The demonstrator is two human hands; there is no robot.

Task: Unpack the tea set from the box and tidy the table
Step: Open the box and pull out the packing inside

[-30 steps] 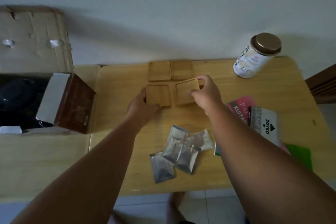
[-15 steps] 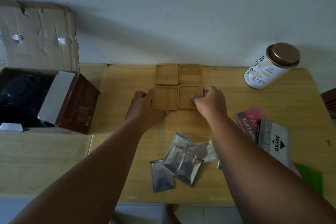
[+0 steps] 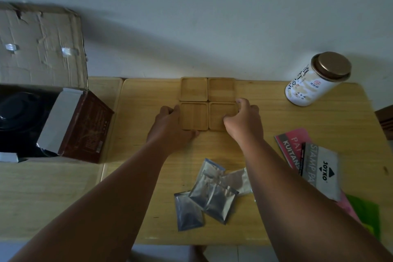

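Wooden square coasters [image 3: 193, 89], four of them, are sitting in a two-by-two block against the far edge of the bench [image 3: 144, 100], their sides touching. Your left hand [image 3: 170, 123] is gripping the near-left coaster [image 3: 194, 116]: its grip is curling round the coaster's left side, with the thumb lying along the near side. Your right hand [image 3: 244, 119] is pinching the near-right coaster [image 3: 219, 112], with the thumb pressing on its top and the fingers hooking over its right side.

The cardboard box [image 3: 42, 49] is standing open at the left edge of the bench, its lid leaning up against the wall. Something dark and rounded is showing inside, though it is too dim to name. Foil sachets [image 3: 212, 193] are lying in an overlapping heap near the front edge, between your forearms. A white tea tin [image 3: 314, 83] with a bronze lid is standing by the far right corner. A pink receipt book [image 3: 291, 144] and a stamp pad packet [image 3: 321, 172] are lying along the right edge, the packet overlapping the book.
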